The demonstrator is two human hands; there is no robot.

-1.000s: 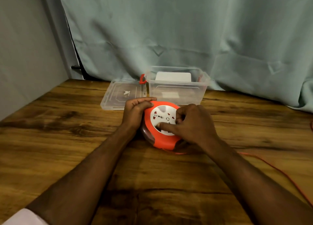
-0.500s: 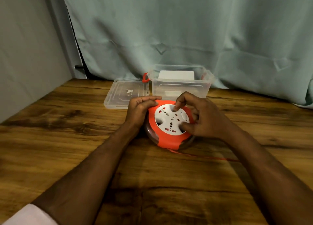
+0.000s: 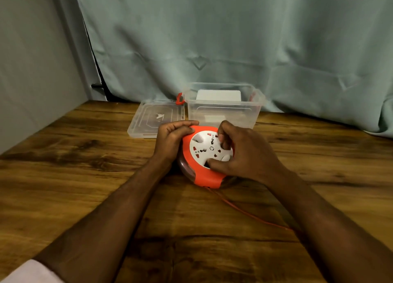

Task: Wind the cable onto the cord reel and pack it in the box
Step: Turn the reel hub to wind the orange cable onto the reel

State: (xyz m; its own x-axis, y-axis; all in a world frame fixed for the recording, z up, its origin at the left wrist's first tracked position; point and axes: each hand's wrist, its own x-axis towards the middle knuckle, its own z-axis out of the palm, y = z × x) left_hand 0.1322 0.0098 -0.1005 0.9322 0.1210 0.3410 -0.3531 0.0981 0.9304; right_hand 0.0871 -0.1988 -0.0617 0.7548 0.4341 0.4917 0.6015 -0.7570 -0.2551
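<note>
The cord reel, an orange round housing with a white socket face, lies flat on the wooden table toward its far edge, just in front of the clear plastic box. The left hand clamps the reel's left rim, fingers curled over the orange edge to keep the housing from turning. The right hand rests on the white face, fingertips pressed into its recesses, gripping the disc as one would to rotate it.

The step in hand looks like winding: a thin orange cable runs out from the near edge of the reel and trails toward the near right corner of the table, passing under the right forearm, so a length is not yet drawn in. How much remains is out of view.

The next move likely calls for further turns of the white face while the left hand braces the rim. The box stands open, its lid lying flat beside it on the left, ready for packing.
</note>
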